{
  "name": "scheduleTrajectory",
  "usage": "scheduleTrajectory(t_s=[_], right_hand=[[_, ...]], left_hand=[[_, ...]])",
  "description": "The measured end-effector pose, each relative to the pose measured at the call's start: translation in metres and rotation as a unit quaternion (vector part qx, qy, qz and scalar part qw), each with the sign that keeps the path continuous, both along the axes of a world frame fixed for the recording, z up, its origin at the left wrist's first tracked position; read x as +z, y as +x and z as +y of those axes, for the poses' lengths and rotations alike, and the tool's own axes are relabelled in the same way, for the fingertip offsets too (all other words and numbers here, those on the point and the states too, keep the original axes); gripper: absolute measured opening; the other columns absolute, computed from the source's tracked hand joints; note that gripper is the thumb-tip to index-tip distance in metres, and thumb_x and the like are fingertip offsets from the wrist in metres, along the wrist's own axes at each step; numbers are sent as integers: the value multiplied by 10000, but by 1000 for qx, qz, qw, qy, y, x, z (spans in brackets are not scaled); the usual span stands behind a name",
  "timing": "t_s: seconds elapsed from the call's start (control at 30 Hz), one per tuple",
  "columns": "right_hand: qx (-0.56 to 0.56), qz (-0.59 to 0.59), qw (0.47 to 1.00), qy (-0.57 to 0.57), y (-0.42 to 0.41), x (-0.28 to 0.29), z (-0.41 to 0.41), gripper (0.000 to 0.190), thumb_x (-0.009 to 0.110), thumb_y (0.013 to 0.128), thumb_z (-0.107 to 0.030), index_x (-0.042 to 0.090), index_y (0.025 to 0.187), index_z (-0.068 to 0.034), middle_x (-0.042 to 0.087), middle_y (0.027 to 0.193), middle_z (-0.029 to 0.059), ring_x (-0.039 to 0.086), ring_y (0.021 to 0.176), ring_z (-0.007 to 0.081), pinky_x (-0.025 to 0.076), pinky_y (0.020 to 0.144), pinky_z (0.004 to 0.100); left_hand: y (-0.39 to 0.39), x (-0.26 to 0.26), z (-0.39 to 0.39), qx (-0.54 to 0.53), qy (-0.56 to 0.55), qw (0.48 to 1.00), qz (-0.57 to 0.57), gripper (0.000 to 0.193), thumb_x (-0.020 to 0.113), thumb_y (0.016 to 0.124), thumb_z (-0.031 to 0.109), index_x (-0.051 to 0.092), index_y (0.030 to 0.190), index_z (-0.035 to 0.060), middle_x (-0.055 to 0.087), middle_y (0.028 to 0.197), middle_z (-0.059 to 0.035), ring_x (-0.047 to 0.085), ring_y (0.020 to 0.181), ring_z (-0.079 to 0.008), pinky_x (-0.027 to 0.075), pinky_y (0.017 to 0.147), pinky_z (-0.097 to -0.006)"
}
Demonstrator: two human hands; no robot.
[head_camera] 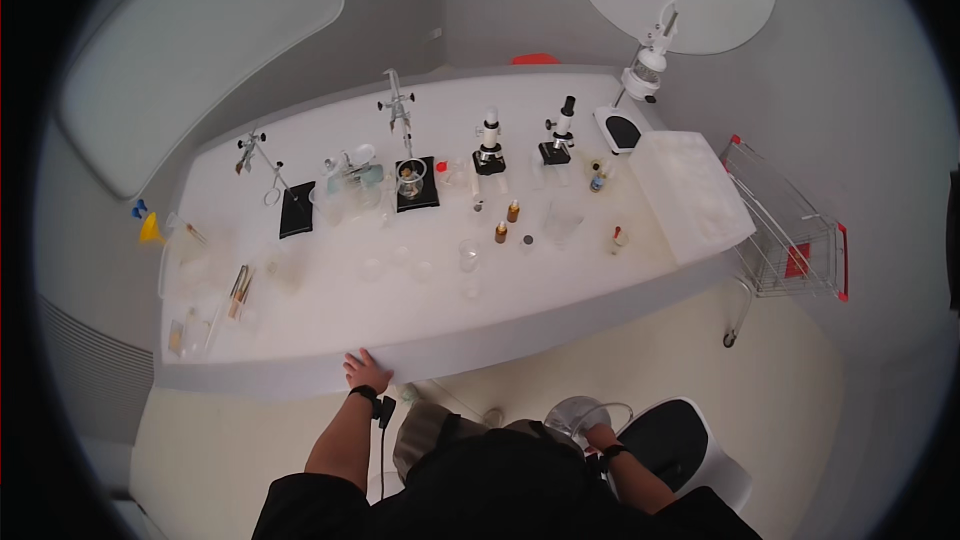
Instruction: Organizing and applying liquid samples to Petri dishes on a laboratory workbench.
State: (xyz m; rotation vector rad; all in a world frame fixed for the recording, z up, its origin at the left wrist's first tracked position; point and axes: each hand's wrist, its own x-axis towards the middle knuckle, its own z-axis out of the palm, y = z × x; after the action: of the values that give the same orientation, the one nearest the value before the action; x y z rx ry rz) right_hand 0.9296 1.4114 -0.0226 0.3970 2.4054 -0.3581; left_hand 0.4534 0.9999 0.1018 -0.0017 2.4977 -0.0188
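Note:
My left hand (366, 372) rests on the front edge of a white table (480, 345), fingers apart and nothing in it. Down at my right side, my right hand (600, 436) is at a clear round container with a curved handle (577, 414), partly hidden; its fingers seem closed around part of it. On the tabletop ahead stand a glass beaker (469, 255), brown dropper bottles (501, 232), two microscopes (490, 146) and a retort stand (409, 180) with a glass flask at its base. Shallow clear dishes (401, 255) lie near the middle.
A second retort stand (297, 208) and brushes or tools (240, 291) are at the left. A white cloth (694, 195) covers the right end, near a white press-like stand (621, 129). A wire shopping cart (795, 240) and a black-and-white chair (667, 442) stand at the right.

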Motion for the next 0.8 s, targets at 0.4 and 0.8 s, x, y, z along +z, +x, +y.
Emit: scheduleTrajectory(t_s=[0.4,0.8], right_hand=[[-111,207,966,-105,-293,176,23,312,537,872,-288,691,921,-21,663,933,251,628,927,430,505,855,506],[-69,261,957,105,-512,161,119,338,634,838,-63,591,1173,-59,586,1095,184,617,1000,382,528,861,450]], left_hand=[[5,-1,-9,3,6,1000,7,1097,678,827,563,37,1576,80,11,1592,-331,94,1465,-508,203,1168,-543],[-8,32,-5,-50,80,989,110,782,703,831,473,415,1456,103,347,1519,-253,366,1383,-377,324,1093,-510]])
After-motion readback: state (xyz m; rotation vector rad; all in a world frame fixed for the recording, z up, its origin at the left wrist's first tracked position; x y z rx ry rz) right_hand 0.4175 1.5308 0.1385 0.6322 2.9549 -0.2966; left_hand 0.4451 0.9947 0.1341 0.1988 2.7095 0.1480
